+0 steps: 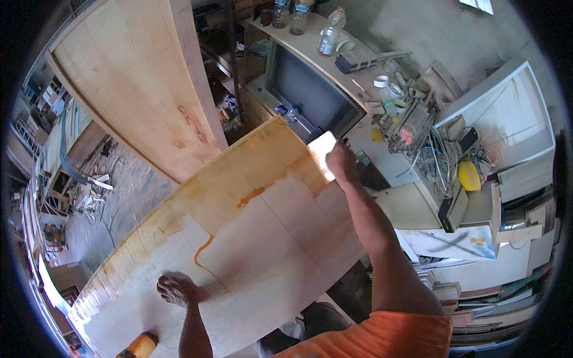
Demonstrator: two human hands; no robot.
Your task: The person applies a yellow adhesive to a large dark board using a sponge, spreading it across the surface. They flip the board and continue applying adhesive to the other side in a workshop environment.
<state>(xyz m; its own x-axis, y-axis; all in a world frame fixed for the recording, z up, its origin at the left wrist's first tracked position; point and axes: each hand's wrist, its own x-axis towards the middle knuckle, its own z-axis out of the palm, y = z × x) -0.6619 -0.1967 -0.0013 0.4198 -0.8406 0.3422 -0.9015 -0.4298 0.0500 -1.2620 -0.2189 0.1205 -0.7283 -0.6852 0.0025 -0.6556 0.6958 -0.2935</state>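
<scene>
A large pale wooden panel lies before me, its far part coated with a wet yellow-brown liquid. Two orange streaks of the liquid show on its surface, one thick and one thin and curved. At the panel's far right end, my right hand grips a flat white spreader, pressed near the edge. My left hand is over the panel's near left part, fingers curled; whether it holds anything cannot be told. An orange-yellow bottle or container lies at the bottom left of the panel.
Another framed wooden panel stands beyond at the upper left. Plastic bottles and cluttered tools and cables cover the bench at the upper right. Stacked boards are at the right. Scraps litter the floor at the left.
</scene>
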